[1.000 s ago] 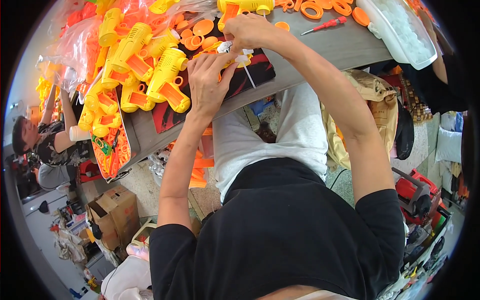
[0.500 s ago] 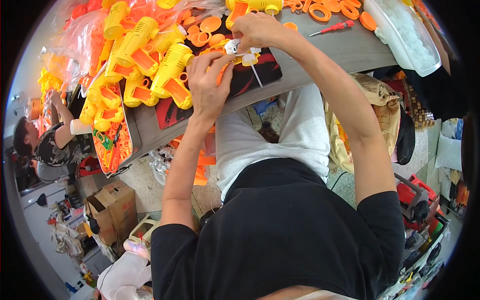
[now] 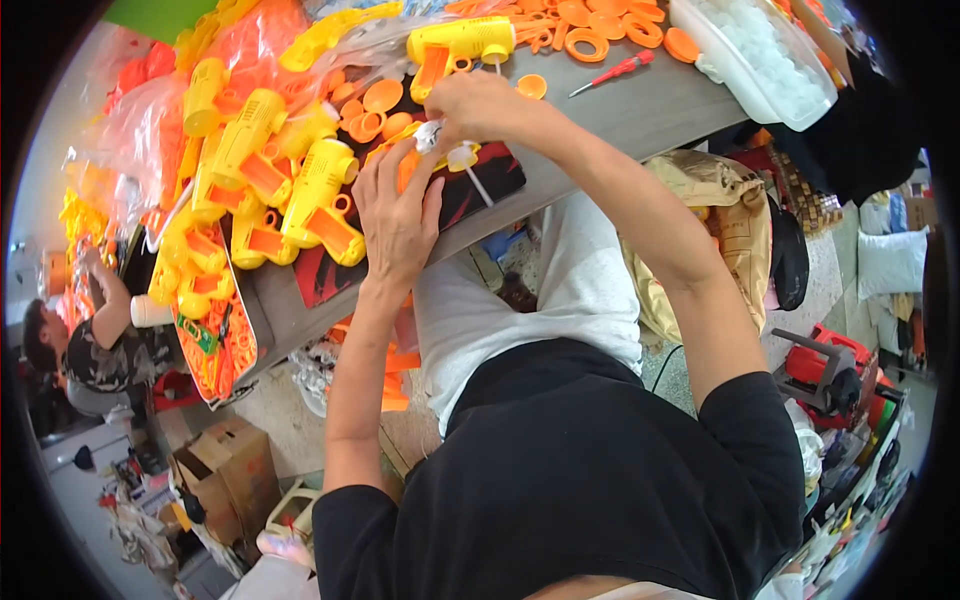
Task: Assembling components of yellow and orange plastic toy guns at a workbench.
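My left hand (image 3: 398,215) is closed round the near side of a yellow and orange toy housing lying on the dark red-and-black mat (image 3: 497,172). Partly covered by my fingers, the housing shows a silvery-white part (image 3: 428,136) inside, and a thin white tube (image 3: 480,186) sticks out toward me. From the right, my right hand (image 3: 478,106) reaches over with bent fingers at the silvery part; its fingertips are mostly hidden. Just beyond that hand lies a yellow toy-gun body (image 3: 462,40) with an orange handle.
More yellow toy-gun bodies (image 3: 322,195) are heaped on the left, beside a tray of orange parts (image 3: 238,350). Orange discs and rings (image 3: 587,44), a red screwdriver (image 3: 612,73) and a white tub of pale pieces (image 3: 765,70) lie along the back right. A person (image 3: 95,335) sits far left.
The whole view has tilted and slid, so the table appears shifted to the left. Both my hands stay at the same toy housing, with only slight finger movement.
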The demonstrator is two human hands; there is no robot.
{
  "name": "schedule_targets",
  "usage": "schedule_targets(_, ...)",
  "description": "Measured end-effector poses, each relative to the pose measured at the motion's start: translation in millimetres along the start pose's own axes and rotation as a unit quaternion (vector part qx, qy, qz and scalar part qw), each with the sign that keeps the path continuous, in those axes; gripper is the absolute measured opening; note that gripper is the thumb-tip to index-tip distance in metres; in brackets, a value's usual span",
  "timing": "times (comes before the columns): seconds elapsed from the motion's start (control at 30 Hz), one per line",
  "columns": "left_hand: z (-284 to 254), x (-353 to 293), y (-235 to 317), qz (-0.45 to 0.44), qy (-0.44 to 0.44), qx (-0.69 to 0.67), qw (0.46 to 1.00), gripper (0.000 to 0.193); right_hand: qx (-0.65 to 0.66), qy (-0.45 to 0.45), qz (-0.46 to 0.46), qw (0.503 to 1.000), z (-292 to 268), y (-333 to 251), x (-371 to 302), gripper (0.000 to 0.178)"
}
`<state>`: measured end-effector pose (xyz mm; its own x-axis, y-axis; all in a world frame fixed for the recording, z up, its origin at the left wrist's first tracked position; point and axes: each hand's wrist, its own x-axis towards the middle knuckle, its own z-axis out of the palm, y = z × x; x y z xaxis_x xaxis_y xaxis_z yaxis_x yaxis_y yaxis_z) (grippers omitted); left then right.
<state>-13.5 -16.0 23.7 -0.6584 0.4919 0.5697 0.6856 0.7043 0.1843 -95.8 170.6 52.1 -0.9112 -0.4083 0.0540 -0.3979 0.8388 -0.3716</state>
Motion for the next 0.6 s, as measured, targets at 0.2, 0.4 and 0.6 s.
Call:
schedule_targets(0.2,6,-6,-6,-0.005,-0.040,-0.023,0.999,0.045,0.111,0.146,0.099,0.978,-26,88,-25,0.025)
schedule_targets(0.4,8,-1,-1,-0.022,-0.036,-0.016,0.999,0.044,-0.288,0.191,0.070,0.936,-9,162,-15,0.019)
schedule_targets(0.6,10,0,3,-0.089,0.040,-0.103,0.990,0.038,-0.086,0.266,0.079,0.957,-29,123,-45,0.013)
